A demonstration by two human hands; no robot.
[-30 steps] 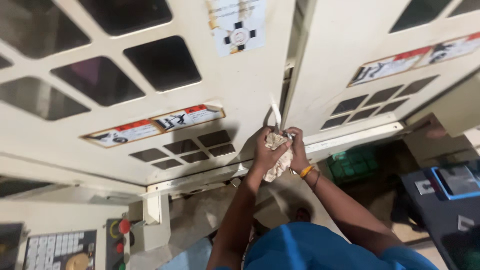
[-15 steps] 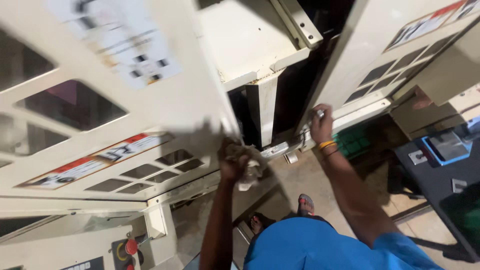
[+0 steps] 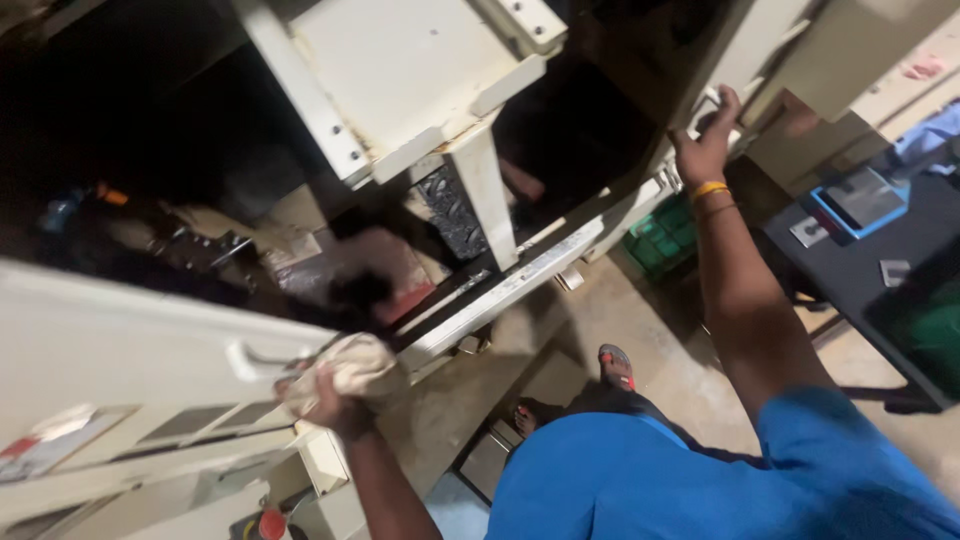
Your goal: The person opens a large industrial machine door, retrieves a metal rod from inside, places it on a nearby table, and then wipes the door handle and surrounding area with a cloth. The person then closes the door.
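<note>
My left hand (image 3: 325,395) is closed around a crumpled off-white rag (image 3: 355,365), pressed against the edge of the cream left machine door (image 3: 130,350) by its metal handle (image 3: 262,355). My right hand (image 3: 708,140), with orange bands on the wrist, grips the edge of the cream right machine door (image 3: 770,50). Both doors stand pulled apart. Between them the machine's dark inside shows, with a cream block on a post (image 3: 420,75) and a reddish part (image 3: 385,275) low down.
A green crate (image 3: 665,235) sits on the floor under the machine. A dark table (image 3: 880,270) with a blue-edged tablet (image 3: 860,200) stands at right. My feet in sandals (image 3: 615,365) are on the concrete floor. A red button (image 3: 272,523) shows at the bottom left.
The two doors have slid apart, left hand with the rag going left and right hand going right. The machine's dark inside is now exposed.
</note>
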